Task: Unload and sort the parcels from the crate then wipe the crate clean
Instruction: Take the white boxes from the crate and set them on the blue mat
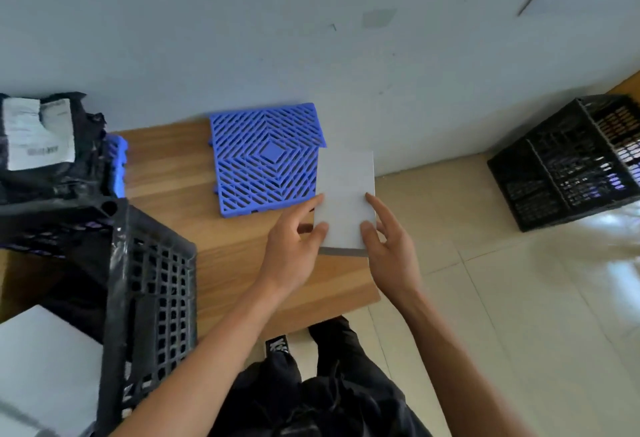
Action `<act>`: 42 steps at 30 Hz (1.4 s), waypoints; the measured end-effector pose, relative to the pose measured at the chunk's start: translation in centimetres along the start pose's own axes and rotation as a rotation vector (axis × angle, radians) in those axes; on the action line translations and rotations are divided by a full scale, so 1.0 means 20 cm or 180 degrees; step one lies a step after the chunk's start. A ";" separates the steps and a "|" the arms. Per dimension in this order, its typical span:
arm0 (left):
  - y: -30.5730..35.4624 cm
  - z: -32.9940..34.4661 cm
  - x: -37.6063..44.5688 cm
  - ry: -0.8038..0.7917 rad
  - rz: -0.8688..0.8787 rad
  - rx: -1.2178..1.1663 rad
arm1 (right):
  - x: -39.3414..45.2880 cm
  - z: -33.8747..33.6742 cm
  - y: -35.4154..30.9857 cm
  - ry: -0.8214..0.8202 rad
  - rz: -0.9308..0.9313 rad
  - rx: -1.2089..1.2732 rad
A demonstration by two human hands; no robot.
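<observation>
Near the centre of the frame, the person held a flat grey box-shaped parcel (346, 201) between both hands over the right end of the wooden table (166, 162). The left hand (294, 246) gripped its left edge, thumb on top and fingers curled at the side, while the right hand (388, 239) pinched the right edge in the same way. The parcel's far corner lay just beside, perhaps overlapping, the blue lattice mat (266, 159) at upper centre; whether its underside already touched the table could not be told. To place it well, the person would probably do best to keep it level, settle it squarely on the mat and let go with both hands together so it would not tip toward the table's right edge. The black plastic crate (149, 284) at lower left still showed a pale parcel (45, 367) inside, so unloading looked unfinished and wiping lay ahead. Black bagged parcels (41, 145) sat stacked at upper left, and a second black crate (571, 162) stood on the tiled floor at right.
</observation>
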State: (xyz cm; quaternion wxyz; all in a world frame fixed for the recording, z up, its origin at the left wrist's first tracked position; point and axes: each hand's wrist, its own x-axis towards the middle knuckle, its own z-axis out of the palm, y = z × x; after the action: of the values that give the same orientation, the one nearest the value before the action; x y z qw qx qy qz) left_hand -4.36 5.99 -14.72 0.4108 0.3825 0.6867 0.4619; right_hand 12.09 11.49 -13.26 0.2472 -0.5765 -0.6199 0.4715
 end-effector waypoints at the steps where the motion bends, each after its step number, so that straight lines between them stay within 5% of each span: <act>1: -0.03 0.00 0.03 0.0047 -0.0106 0.0030 | 0.05 0.03 0.02 -0.0109 0.0031 -0.0057; 10: -0.29 0.00 0.19 0.0412 -0.1125 0.0213 | 0.45 0.25 0.22 -0.1325 0.0357 -0.0310; 18: -0.43 -0.16 0.37 0.1187 -0.1351 -0.0112 | 0.75 0.52 0.13 -0.1928 0.0172 -0.0288; 30: -0.60 -0.49 0.75 0.1347 -0.1331 -0.0180 | 0.97 1.00 0.01 -0.1717 -0.0019 -0.0273; 42: -0.64 -0.50 0.78 0.1567 -0.1368 -0.0009 | 0.94 1.10 0.03 -0.1701 -0.0288 -0.0642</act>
State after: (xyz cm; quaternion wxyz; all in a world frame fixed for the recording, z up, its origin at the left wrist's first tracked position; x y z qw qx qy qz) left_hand -21.11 13.35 -27.82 0.3211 0.1051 0.8298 0.4443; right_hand -10.33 22.55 -27.80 0.0373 -0.4252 -0.7319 0.5311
